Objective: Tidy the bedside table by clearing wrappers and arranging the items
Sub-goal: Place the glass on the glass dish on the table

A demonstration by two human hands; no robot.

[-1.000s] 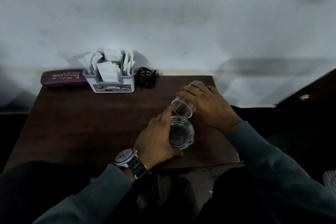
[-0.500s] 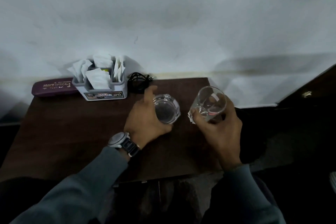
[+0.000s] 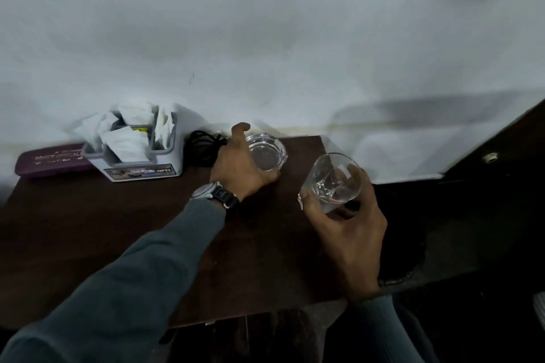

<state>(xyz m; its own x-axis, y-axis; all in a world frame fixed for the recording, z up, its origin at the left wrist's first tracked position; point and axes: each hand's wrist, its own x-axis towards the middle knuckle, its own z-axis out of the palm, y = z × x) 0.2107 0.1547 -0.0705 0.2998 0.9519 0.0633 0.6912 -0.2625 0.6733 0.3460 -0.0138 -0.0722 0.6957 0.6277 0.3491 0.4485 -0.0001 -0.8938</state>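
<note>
My left hand (image 3: 239,160) curls around the glass ashtray (image 3: 267,151) at the back of the bedside table (image 3: 88,230), beside a black cable (image 3: 202,147). My right hand (image 3: 348,227) grips a drinking glass (image 3: 334,181), tilted, above the table's right edge.

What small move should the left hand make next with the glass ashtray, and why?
Probably let go of it. The left hand has the glass ashtray on the table near the back edge, beside the black cable and the white organizer. The right hand holds the drinking glass lifted, not yet placed.
</note>
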